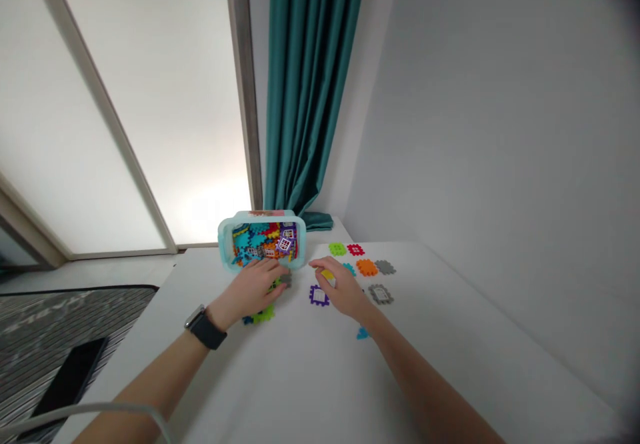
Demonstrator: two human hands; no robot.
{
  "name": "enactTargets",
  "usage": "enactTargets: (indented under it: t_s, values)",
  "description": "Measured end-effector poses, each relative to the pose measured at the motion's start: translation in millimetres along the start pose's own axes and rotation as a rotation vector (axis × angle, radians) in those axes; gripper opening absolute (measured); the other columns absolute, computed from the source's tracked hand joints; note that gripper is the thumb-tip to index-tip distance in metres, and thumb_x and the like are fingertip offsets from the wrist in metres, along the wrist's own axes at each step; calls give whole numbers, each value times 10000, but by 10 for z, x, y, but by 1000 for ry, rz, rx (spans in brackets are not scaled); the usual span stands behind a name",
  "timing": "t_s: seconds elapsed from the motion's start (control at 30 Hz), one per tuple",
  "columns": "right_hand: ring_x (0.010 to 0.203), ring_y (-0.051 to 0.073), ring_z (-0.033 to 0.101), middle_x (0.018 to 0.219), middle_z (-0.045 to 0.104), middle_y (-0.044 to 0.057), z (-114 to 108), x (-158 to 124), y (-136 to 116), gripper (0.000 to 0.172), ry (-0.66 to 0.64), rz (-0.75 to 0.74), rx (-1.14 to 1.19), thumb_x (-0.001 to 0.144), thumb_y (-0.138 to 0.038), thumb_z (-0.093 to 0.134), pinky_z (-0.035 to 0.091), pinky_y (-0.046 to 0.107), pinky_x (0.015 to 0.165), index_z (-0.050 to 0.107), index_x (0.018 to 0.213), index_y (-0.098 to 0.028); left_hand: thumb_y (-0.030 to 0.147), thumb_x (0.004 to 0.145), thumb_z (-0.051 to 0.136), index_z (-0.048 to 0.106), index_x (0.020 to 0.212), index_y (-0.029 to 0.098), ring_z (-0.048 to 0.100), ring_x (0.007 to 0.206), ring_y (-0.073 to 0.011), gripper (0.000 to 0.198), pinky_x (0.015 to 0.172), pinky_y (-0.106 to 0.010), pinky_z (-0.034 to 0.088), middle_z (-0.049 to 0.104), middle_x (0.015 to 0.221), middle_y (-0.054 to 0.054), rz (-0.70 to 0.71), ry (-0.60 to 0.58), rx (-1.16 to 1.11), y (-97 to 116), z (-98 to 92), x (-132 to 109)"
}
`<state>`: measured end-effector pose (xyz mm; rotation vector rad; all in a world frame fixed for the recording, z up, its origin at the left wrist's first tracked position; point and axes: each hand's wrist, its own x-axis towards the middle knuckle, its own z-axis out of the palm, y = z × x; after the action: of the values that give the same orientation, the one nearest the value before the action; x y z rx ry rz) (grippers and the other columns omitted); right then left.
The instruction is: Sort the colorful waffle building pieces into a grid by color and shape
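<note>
My left hand, with a dark-banded watch on its wrist, curls its fingers over a green interlocking tile just in front of the bin. A grey tile shows at its fingertips, and another green tile lies below the palm. My right hand hovers over the table with thumb and forefinger apart. Through that gap a yellow tile is visible. A purple window-frame tile lies to the left of the right hand, and a blue piece sits beside its wrist.
A pale-turquoise bin full of mixed plastic pieces stands at the back of the white table. Green, red, orange and grey tiles lie right. A white cable crosses the lower left; a black phone-like slab lies beyond.
</note>
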<state>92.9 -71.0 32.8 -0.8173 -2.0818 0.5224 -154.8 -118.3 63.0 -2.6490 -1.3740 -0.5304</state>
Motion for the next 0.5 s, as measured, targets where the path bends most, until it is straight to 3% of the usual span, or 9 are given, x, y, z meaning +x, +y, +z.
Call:
enactTargets:
  t_s: [0.2,0.5]
  values:
    - [964,198,667,1074,696,69,360,133,-152,239,-71,6,93,938,-186,512,519,356,892,651,1129,-217,311,985,477,647,1115,229,673,946,-223,229,844,-369,539,700,1063,-60,-117,50,-181,-172,-71,-308]
    - [1035,231,654,1085,712,68,666,-86,-157,237,-175,-3,-29,929,-131,522,496,401,943,675,1080,-230,334,982,483,663,1048,216,656,959,-235,225,856,-386,531,706,1022,-73,-216,59,-207,-349,153,-624]
